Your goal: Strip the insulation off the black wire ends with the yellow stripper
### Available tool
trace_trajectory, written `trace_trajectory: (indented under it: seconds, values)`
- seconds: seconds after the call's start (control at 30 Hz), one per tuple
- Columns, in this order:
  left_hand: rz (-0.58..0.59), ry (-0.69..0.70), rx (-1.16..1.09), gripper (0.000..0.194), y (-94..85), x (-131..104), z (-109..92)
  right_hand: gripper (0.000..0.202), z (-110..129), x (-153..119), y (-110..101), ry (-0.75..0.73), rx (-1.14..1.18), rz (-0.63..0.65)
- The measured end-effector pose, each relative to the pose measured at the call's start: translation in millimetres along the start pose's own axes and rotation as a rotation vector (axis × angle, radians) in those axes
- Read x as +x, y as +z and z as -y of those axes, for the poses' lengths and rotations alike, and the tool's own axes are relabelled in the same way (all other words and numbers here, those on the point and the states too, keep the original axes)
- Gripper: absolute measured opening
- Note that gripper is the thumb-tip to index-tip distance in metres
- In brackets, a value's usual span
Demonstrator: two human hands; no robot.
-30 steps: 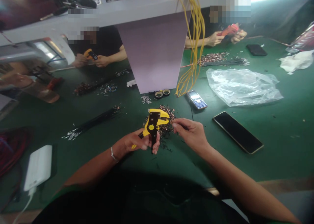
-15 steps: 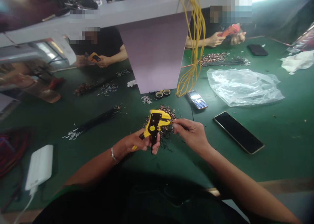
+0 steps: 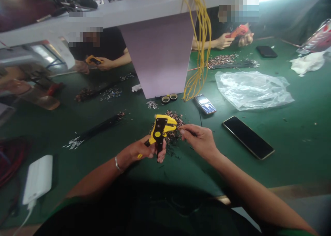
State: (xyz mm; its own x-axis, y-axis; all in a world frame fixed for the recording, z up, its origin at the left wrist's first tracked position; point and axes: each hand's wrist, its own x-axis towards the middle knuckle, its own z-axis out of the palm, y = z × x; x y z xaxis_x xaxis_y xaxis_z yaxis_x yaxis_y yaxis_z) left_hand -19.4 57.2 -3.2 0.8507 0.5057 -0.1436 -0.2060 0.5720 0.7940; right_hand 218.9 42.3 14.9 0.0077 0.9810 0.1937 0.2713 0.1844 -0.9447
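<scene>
My left hand (image 3: 148, 149) is closed around the handles of a yellow and black wire stripper (image 3: 160, 127), its jaws facing right. Close to those jaws, my right hand (image 3: 199, 137) pinches a thin dark wire (image 3: 181, 127); most of it is hidden by the fingers. Whether the wire's end sits inside the jaws I cannot tell. Beneath the tool lies a pile of short copper-ended wire pieces (image 3: 174, 118) on the green table. A bundle of black wires (image 3: 95, 129) with silvery ends rests to the left.
A smartphone (image 3: 248, 137), a keypad phone (image 3: 205, 104) and a clear plastic bag (image 3: 253, 91) lie on the right. Yellow cables (image 3: 203, 39) hang beside the pale panel (image 3: 160, 56). A white power bank (image 3: 38, 179) is at left. Two people work with hand tools across the table.
The whole view has shifted slightly, so things appear a little further left. Both hands keep their grips, with the wire still beside the stripper's jaws.
</scene>
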Motion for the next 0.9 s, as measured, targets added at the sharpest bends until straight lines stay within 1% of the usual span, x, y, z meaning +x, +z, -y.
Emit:
trace_trajectory:
  seconds: [0.17,0.3,0.5,0.67,0.9]
  values:
    - [-0.001,0.002,0.020,0.042,1.3,0.4,0.2,0.017,2.6,-0.1,-0.7,-0.001,0.010,-0.009]
    - [-0.024,-0.005,0.025,0.040,3.1,-0.1,-1.2,0.017,3.2,-0.8,-0.7,0.007,0.010,-0.018]
    - [-0.006,0.000,0.004,0.041,1.2,-0.5,0.8,0.017,2.0,-1.8,-0.3,0.009,0.000,-0.027]
    - [-0.026,0.013,-0.007,0.039,1.5,-0.3,2.3,0.017,2.5,-1.9,-0.7,-0.009,-0.001,-0.027]
    - [-0.024,-0.012,-0.013,0.038,3.0,0.0,0.8,0.017,1.1,-2.0,-0.9,-0.013,0.003,-0.028]
